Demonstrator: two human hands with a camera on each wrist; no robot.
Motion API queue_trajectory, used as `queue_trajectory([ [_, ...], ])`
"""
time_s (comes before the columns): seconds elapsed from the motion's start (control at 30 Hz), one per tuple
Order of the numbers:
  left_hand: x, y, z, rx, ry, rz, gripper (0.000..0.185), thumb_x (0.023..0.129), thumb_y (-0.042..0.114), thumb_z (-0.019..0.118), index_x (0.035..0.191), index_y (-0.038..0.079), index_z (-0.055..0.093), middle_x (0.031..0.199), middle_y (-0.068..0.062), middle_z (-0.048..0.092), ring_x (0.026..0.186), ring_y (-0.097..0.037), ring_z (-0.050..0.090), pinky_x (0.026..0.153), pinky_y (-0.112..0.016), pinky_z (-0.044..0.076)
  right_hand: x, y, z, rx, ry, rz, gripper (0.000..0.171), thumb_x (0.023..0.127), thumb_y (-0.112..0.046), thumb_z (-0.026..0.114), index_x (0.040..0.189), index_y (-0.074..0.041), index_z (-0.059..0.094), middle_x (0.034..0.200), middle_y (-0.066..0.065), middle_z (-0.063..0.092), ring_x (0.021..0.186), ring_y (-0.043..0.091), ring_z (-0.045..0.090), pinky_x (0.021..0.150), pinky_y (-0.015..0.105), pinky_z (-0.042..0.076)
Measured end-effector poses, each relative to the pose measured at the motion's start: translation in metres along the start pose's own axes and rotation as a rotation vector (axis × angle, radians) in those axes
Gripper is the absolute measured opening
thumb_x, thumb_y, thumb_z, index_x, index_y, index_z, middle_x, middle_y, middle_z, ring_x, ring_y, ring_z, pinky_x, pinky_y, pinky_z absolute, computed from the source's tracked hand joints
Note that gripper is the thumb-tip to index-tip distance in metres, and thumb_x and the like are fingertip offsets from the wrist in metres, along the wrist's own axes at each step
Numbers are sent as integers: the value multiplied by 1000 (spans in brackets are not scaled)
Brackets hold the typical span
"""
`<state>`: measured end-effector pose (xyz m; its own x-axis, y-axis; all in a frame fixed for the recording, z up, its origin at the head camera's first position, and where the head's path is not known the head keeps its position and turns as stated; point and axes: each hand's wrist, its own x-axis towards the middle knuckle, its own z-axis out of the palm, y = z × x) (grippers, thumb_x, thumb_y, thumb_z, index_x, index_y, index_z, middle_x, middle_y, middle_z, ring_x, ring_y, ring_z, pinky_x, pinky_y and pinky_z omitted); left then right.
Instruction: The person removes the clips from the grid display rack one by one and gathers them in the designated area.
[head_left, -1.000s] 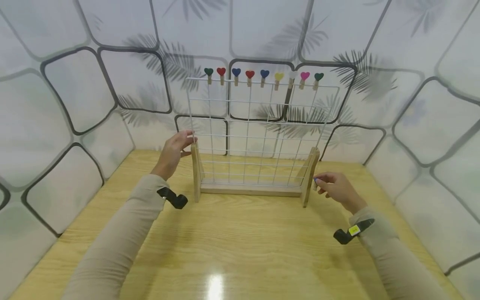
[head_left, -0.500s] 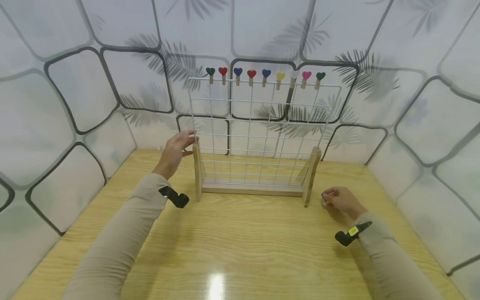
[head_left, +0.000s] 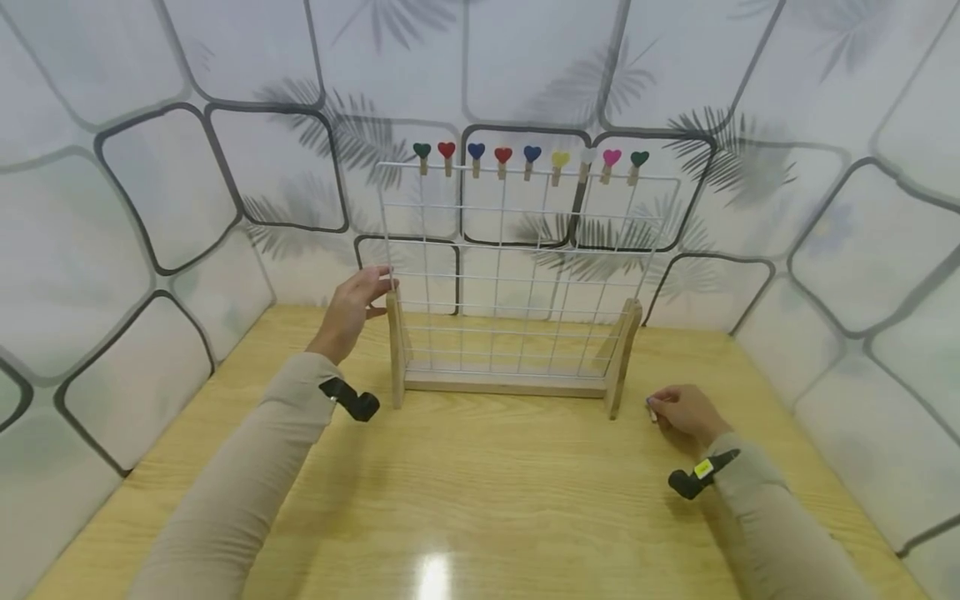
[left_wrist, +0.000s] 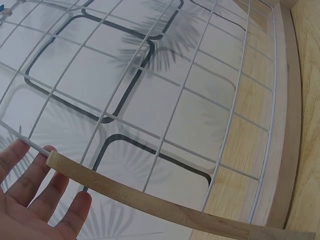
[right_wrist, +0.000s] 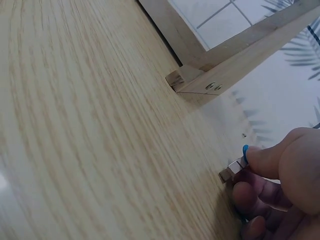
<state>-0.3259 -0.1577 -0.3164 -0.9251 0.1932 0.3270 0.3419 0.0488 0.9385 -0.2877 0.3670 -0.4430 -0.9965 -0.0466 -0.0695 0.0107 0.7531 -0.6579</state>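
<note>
Currently pinching a blue-topped clothespin [right_wrist: 234,169] in the right hand [head_left: 686,410], close to the table [head_left: 480,483] just right of the wire rack [head_left: 502,387], while touching its left edge with loosely parted fingers of the left hand [head_left: 348,312], below heart clothespins [head_left: 532,154] clipped along its top.

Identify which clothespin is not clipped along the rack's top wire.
The blue-topped clothespin pinched in the right hand; the nine other clothespins all line the rack's top wire.
</note>
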Motion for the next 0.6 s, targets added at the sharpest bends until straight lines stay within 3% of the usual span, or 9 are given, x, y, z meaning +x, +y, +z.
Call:
queue_trajectory([
  [0.3, 3, 0, 2, -35, 18, 18, 54, 99, 34, 33, 134, -7, 34, 129, -25, 45, 122, -30, 42, 94, -47, 37, -1, -5, -4, -104, 2, 8, 35, 90, -27, 56, 100, 5, 64, 67, -3, 62, 66, 13, 55, 63, 28, 42],
  [0.6, 1, -2, 0, -20, 25, 6, 55, 99, 36, 33, 134, -6, 35, 128, -25, 46, 122, -29, 42, 95, -47, 37, -2, -8, -1, -100, -16, -1, 32, 90, -23, 57, 102, 5, 63, 68, -1, 63, 64, 13, 55, 62, 28, 42],
])
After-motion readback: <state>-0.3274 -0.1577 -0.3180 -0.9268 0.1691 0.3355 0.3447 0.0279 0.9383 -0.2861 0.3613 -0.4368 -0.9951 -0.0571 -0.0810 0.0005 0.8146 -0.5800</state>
